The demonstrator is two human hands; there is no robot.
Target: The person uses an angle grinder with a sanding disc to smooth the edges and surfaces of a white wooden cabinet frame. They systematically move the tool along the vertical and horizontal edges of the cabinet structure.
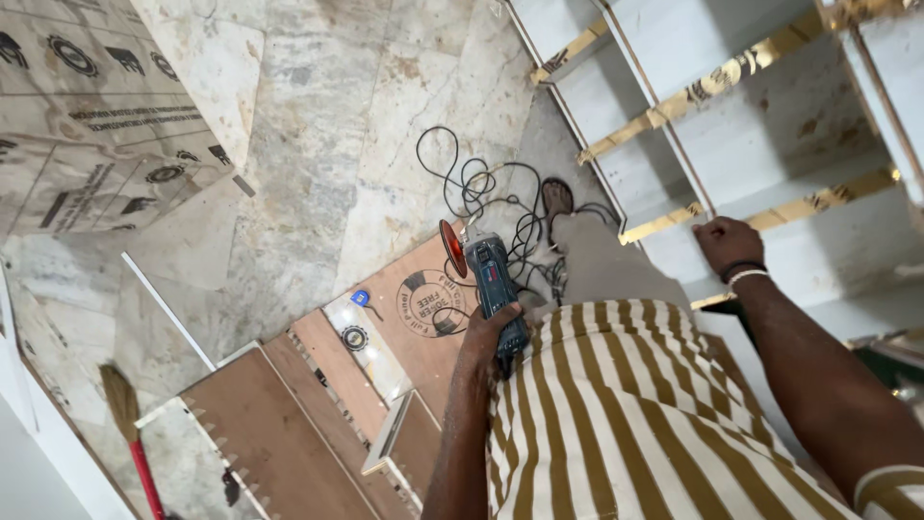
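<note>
While right hand on stair, angle grinder in left hand.

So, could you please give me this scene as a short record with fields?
Left hand: grips a blue angle grinder with a red disc, held near the waist.
Right hand: rests on a white step edged with gold trim.
Cable: black, tangled on the marble floor by the foot.
Nearby: plywood boards and a broom with a red handle.
</note>
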